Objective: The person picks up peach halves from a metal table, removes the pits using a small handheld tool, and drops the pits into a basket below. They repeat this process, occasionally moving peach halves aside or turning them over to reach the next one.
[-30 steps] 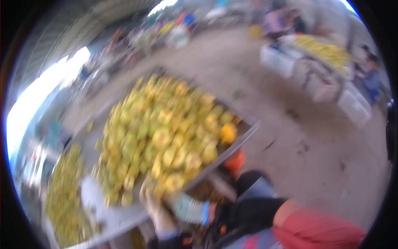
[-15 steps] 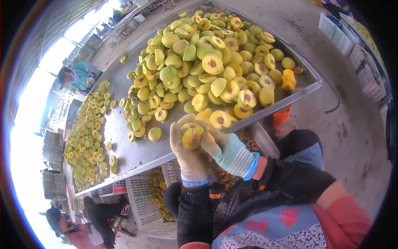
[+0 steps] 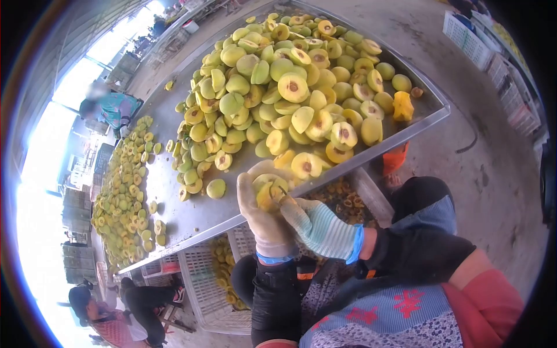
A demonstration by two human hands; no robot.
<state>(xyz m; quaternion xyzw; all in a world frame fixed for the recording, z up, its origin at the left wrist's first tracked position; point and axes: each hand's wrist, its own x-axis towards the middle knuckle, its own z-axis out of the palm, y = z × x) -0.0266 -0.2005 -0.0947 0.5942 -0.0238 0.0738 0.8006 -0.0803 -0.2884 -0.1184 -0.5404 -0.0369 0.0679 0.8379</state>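
My left hand [image 3: 264, 217], in a pale stained glove, cups a yellow-green peach half [image 3: 268, 194] at the near edge of the metal table. My right hand [image 3: 325, 226], in a striped glove, is closed with its fingertips against that peach. A thin dark tip [image 3: 283, 190] shows between its fingers and the fruit, seemingly part of a small pitting tool; the rest is hidden. Just beyond my hands rises a large heap of halved peaches [image 3: 293, 87], many with brown-red centres facing up. A single peach half [image 3: 216, 188] lies apart, left of my hands.
The metal table [image 3: 180, 226] has a raised rim. More peach halves [image 3: 122, 191] are spread along its left side. Below stand a white crate [image 3: 200, 284] holding fruit and a container of dark scraps [image 3: 342, 200]. Co-workers sit at the left [image 3: 116, 110] and lower left [image 3: 110, 322].
My right hand has turned and shifted slightly down and left against the peach, and the thin dark tip now shows. My left hand keeps its hold. The view has shifted slightly.
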